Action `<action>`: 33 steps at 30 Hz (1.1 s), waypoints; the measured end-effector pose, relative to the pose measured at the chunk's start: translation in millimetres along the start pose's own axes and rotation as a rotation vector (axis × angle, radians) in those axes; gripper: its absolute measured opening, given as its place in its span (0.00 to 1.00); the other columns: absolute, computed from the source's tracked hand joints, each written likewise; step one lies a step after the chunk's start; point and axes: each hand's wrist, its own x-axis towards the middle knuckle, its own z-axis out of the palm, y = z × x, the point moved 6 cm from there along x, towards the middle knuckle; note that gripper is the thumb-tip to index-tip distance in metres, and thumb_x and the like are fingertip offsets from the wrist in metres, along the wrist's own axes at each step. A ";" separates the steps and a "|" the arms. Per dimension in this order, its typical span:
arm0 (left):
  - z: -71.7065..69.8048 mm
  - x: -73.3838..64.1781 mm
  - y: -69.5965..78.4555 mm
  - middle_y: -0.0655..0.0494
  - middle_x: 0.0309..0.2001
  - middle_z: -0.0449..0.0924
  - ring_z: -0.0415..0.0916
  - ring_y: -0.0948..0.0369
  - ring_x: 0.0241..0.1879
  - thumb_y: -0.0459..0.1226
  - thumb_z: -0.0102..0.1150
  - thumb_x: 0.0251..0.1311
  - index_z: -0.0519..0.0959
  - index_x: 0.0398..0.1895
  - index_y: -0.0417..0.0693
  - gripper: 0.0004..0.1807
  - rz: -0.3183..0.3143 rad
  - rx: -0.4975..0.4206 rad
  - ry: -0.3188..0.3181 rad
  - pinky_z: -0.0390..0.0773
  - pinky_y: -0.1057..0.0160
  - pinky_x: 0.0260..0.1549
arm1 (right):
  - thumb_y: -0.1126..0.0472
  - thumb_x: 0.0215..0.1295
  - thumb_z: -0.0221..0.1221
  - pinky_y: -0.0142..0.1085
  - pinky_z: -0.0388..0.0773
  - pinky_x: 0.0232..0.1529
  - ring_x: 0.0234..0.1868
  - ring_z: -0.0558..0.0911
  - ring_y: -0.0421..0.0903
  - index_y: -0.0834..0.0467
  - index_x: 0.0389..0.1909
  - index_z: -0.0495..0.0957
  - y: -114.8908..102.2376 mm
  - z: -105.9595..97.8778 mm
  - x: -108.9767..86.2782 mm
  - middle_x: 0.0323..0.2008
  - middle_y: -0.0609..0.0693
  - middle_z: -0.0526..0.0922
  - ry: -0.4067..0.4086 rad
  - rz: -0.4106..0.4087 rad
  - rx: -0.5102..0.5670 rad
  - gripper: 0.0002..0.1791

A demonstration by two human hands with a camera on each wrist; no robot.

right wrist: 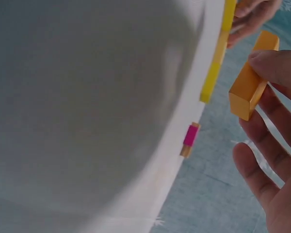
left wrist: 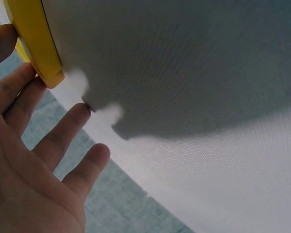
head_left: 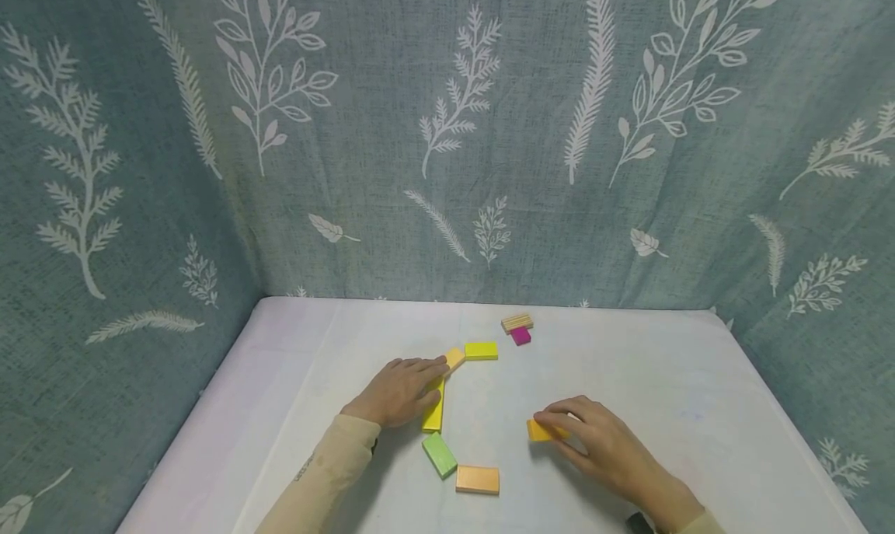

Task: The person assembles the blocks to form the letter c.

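The orange block (head_left: pixel 538 431) is pinched in the right hand (head_left: pixel 596 442) above the bench (head_left: pixel 671 371), not yet set down. Left of it, a curve is laid: near peach block (head_left: pixel 478 479), green block (head_left: pixel 439 455), long yellow block (head_left: pixel 433 419) (the left hand (head_left: pixel 397 394), fingers fairly straight, touches it), far peach block (head_left: pixel 456 358), short yellow block (head_left: pixel 481 351). With its ends apart, the layout looks partly done. Beyond lie a magenta block (head_left: pixel 520 336) and a striped wooden piece (head_left: pixel 517 322).

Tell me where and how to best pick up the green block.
Probably pinch the green block across its middle by its two long sides, from above: it lies flat, slanted, its ends close to the nearest yellow block and light orange block, while its long sides face bare table.
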 end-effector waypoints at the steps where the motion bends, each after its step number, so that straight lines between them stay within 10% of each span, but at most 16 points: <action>1: -0.2 0.1 0.2 0.57 0.73 0.69 0.67 0.53 0.70 0.47 0.51 0.75 0.71 0.73 0.53 0.25 0.002 -0.001 0.000 0.66 0.45 0.69 | 0.60 0.50 0.78 0.40 0.85 0.49 0.49 0.80 0.36 0.43 0.57 0.83 -0.1 1.1 -2.1 0.50 0.35 0.81 -0.004 0.000 -0.002 0.30; 13: -1.7 0.7 0.0 0.57 0.73 0.68 0.67 0.53 0.70 0.47 0.51 0.76 0.70 0.73 0.53 0.26 -0.002 -0.008 0.005 0.65 0.46 0.69 | 0.63 0.50 0.77 0.38 0.84 0.49 0.50 0.80 0.36 0.44 0.58 0.82 -18.6 7.3 -5.9 0.51 0.35 0.81 0.006 -0.077 0.031 0.32; 33: 0.5 0.0 0.4 0.57 0.72 0.69 0.68 0.52 0.70 0.47 0.50 0.76 0.71 0.73 0.53 0.26 -0.008 -0.006 0.012 0.66 0.45 0.69 | 0.59 0.58 0.74 0.38 0.83 0.52 0.50 0.80 0.34 0.43 0.53 0.85 -29.4 29.5 -8.6 0.49 0.32 0.83 -0.202 -0.076 0.062 0.22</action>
